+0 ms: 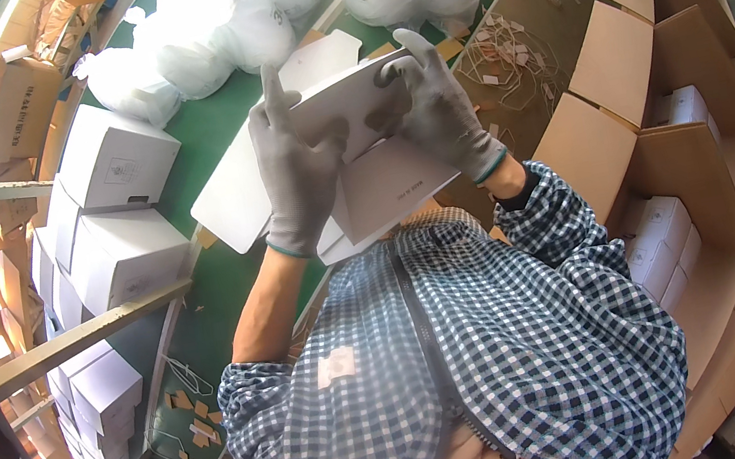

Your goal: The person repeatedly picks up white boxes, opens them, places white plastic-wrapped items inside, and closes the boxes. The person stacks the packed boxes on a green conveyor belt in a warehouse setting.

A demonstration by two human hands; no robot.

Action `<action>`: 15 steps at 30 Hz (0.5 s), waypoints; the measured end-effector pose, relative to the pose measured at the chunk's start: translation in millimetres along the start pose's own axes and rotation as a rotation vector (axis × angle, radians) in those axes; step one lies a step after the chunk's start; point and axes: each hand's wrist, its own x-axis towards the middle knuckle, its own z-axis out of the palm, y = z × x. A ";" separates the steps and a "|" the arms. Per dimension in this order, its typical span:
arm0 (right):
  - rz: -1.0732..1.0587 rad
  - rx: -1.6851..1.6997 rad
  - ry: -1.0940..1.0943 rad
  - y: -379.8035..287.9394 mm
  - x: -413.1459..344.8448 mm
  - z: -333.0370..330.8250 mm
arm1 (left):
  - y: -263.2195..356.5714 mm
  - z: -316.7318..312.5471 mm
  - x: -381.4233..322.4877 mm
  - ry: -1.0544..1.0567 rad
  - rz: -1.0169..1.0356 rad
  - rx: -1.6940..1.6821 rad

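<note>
A partly folded white cardboard box [353, 95] is held up in front of my chest. My left hand [298, 168], in a grey work glove, grips its left side, thumb on the near panel and index finger pointing up along the edge. On the right side my right hand [442, 117], gloved alike, pinches the panel near its upper corner. A lower flap [396, 184] tilts toward me and bears small printing. One broad white panel [232, 194] sticks out to the left over the green bench. The far side of the box is hidden.
Stuffed white plastic bags [257, 20] crowd the far part of the green bench [203, 133]. White boxes [120, 162] are stacked at left beside a metal rail [71, 348]. At right stand open brown cartons [683, 159] containing white boxes; tangled string [506, 54] lies on the floor.
</note>
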 end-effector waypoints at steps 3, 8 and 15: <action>-0.046 0.055 -0.053 25.6 -21.6 -7.7 | 0.6 2.5 -10.3 0.028 0.048 0.031; 1.060 1.292 -0.062 69.8 -77.6 -12.8 | -5.1 2.1 -33.0 0.077 0.079 0.108; 1.171 1.318 -0.335 12.4 -112.2 20.7 | -6.5 -90.5 -39.9 -0.325 -0.430 -0.419</action>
